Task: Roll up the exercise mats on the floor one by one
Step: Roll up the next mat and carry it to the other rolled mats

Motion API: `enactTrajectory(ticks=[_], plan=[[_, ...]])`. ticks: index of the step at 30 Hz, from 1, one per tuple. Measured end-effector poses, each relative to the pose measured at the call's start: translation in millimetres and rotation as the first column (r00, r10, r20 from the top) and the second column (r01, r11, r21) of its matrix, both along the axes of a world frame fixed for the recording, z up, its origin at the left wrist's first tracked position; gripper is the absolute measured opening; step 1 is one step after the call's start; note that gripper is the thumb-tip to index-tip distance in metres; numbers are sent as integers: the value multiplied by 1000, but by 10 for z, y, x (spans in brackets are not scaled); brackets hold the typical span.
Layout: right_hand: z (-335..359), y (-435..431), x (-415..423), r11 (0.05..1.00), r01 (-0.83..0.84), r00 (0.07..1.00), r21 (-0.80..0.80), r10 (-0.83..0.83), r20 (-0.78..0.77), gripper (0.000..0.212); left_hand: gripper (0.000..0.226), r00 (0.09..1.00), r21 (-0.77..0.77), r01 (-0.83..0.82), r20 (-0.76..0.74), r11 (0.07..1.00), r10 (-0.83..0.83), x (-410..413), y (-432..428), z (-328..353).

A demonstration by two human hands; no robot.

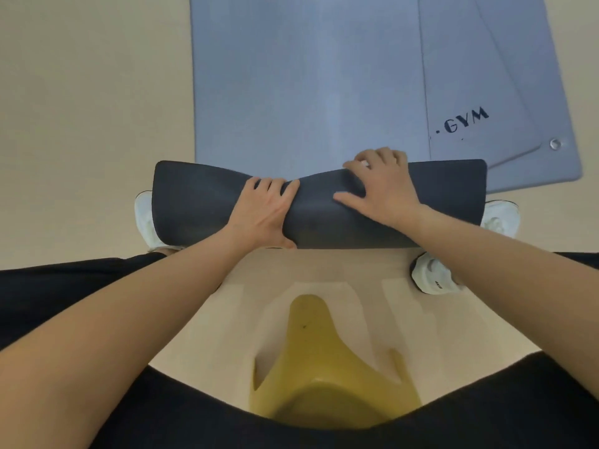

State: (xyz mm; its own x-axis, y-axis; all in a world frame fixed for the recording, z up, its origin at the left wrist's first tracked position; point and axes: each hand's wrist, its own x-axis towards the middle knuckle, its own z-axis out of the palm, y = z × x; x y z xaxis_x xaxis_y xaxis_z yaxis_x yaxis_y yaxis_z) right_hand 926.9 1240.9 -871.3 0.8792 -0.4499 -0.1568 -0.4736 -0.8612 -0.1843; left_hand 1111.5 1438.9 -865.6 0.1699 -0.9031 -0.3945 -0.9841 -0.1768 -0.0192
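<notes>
- The blue mat (308, 76) lies flat on the floor (81, 92), its length running away from the person. Its near end is wound into a dark roll (201, 202).
- The roll's long axis runs left to right, square across the mat. It sits directly under both hands, at the near edge of the flat part.
- The left hand (269, 212) grips the roll just left of its middle, fingers laid over the top and thumb tucked at the near underside.
- The right hand (379, 189) grips just right of the middle and slightly farther out. Its fingertips curl over the far crest and its thumb is spread on the dark surface.
- The roll dips between the hands, so it looks loosely wound there.
- Judged from this, the next push goes straight away from the person, along the unrolled length, which runs out of view at the far edge.
- A second blue sheet (460, 76), lettered GYM (466, 119) and with an eyelet (555, 144), overlaps the mat's right side. It cannot be told whether it is a separate mat, and it could catch the roll's right end.
- Bare floor lies open to the left.
- A white shoe (146, 218) shows at the roll's left end, and a yellow-green seat (324, 367) sits near, between the legs.
</notes>
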Motion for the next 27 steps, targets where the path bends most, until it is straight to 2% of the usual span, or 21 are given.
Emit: enactTrajectory(ticks=[3,5,7,11,14,18,24,27], plan=[[-122,231,-214,995,-96,986,-4,95,-137,99,110,995,59,-46,-90,997,51,45,-50,-19],[-217,288,-339,995,-96,959,34,101,-263,113,101,979,135,-75,-180,988,99,85,-107,-37],[-291,271,-399,996,-57,948,69,76,-310,117,97,959,225,-83,-245,971,138,149,-191,-52],[-393,112,-368,990,2,953,143,41,-300,113,85,938,334,-61,-303,940,169,288,-412,-80],[-454,26,-311,974,29,946,227,47,-321,99,71,900,429,-49,-373,902,227,366,-548,-189],[-515,-37,-224,943,105,927,316,23,-375,84,73,845,528,-34,-439,849,306,452,-660,-408],[-699,-168,-124,970,17,914,243,83,-396,83,90,817,481,-67,-476,874,325,525,-563,-651],[-771,-247,-22,969,-20,912,247,119,-392,82,106,869,311,-88,-440,946,225,497,-398,-728]])
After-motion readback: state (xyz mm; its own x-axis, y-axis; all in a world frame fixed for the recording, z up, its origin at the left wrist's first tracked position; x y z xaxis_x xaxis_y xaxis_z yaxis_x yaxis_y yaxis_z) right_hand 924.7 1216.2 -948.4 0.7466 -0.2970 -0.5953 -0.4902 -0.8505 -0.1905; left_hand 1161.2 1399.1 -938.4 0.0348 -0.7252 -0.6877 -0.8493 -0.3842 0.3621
